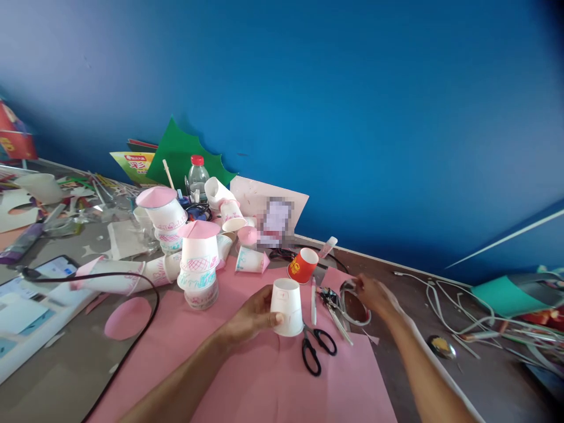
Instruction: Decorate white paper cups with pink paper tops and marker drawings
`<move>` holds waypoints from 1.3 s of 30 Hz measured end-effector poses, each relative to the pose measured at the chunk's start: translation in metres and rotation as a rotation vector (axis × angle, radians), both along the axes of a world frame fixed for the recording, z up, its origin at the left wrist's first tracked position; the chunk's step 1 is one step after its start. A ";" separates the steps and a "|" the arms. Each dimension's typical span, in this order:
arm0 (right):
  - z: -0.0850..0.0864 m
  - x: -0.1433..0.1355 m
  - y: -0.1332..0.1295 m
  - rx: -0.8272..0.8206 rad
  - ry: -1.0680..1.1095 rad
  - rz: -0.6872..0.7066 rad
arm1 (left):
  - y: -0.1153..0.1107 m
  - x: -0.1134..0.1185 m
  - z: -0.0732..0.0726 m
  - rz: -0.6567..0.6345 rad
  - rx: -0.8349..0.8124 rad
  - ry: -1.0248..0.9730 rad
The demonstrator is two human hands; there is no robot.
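My left hand [253,320] grips a white paper cup [287,308] from its left side, thumb across the front. The cup is upside down, with faint red marks on its side. My right hand [376,294] is at the far edge of a pale ring that looks like a roll of clear tape [356,320], its fingers pinched there. Black-handled scissors [312,352] lie just below the cup, their blades partly hidden. A red paper cup [303,265] stands behind it. A white pen [314,302] and a bunch of keys [328,296] lie between my hands.
Pink paper [247,376] covers the desk under my hands. Stacked decorated cups with a pink cone top [199,230] stand at left. A black cable [157,294] curves past a pink disc [127,318]. White cables [436,296] lie at right, before the blue wall [374,117].
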State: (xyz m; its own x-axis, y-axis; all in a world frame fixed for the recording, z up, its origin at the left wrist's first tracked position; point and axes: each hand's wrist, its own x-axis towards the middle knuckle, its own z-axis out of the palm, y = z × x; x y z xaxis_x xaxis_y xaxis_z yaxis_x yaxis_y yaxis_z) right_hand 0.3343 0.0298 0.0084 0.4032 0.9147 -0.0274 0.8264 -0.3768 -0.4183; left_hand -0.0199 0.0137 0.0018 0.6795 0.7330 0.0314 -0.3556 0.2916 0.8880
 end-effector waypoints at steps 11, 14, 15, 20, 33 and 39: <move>0.050 -0.065 -0.036 0.485 0.808 -0.015 | -0.012 0.005 -0.008 0.179 0.414 0.504; 0.053 -0.101 -0.042 0.492 1.310 -0.003 | -0.013 0.005 -0.013 0.197 0.504 0.575; 0.053 -0.110 -0.043 0.490 1.400 0.001 | -0.012 0.006 -0.015 0.216 0.530 0.593; 0.058 -0.132 -0.047 0.462 1.479 -0.015 | -0.010 0.009 -0.022 0.332 0.581 0.650; 0.064 -0.160 -0.074 0.500 1.245 0.258 | -0.024 0.000 0.015 0.624 0.835 0.237; 0.058 -0.188 -0.081 0.459 1.105 0.286 | -0.038 0.014 0.018 0.388 0.893 0.220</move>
State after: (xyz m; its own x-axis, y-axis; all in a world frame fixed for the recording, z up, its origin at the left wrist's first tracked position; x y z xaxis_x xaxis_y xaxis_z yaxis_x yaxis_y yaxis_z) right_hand 0.1466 -0.0517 0.0661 0.1506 0.9812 0.1208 -0.0269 0.1262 -0.9916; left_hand -0.0062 -0.0241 0.0199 0.4550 0.6746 0.5813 -0.0858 -0.6166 0.7826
